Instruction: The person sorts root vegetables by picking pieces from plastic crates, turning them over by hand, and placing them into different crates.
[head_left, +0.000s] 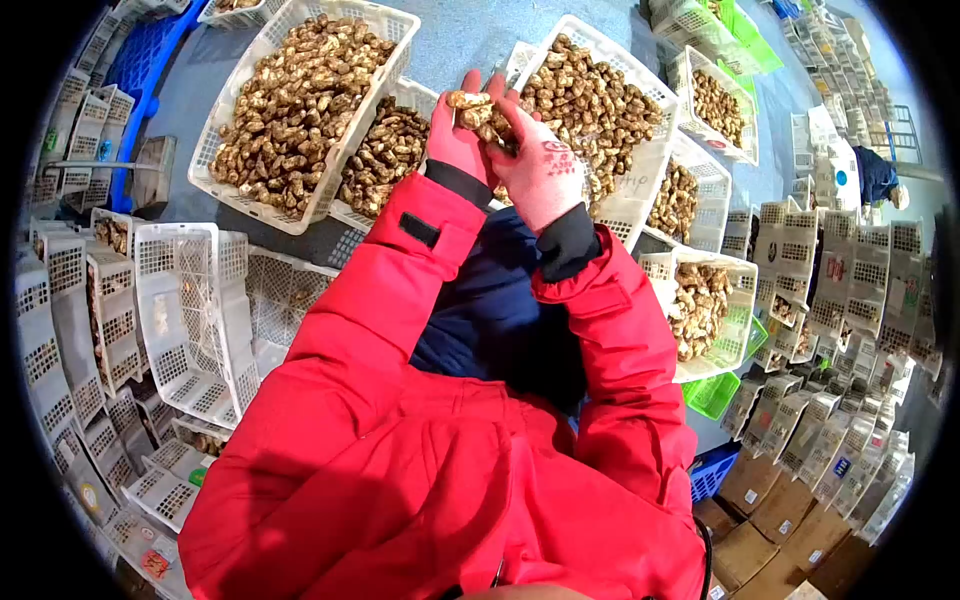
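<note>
Both hands, in pink and white gloves, are close together at the top centre. My left hand [458, 140] is cupped round several brown-and-cream mushroom-like pieces [478, 112]. Against them from the right, my right hand [540, 165] has its thumb and fingers closed on the pieces. Behind and to the left stands a large white crate [208, 165] heaped with similar brown pieces [300, 110]. Just right of my hands is another white crate [655, 150], also heaped with them. A lower crate's pieces [385, 155] show between the two.
Smaller filled crates [745, 110] stand to the right, one crate [735, 320] near my right elbow. An empty white crate [190, 310] is at the left. Stacked crates [860, 270] line both sides. Cardboard boxes [780, 500] lie lower right. A person [878, 178] in dark clothes is far right.
</note>
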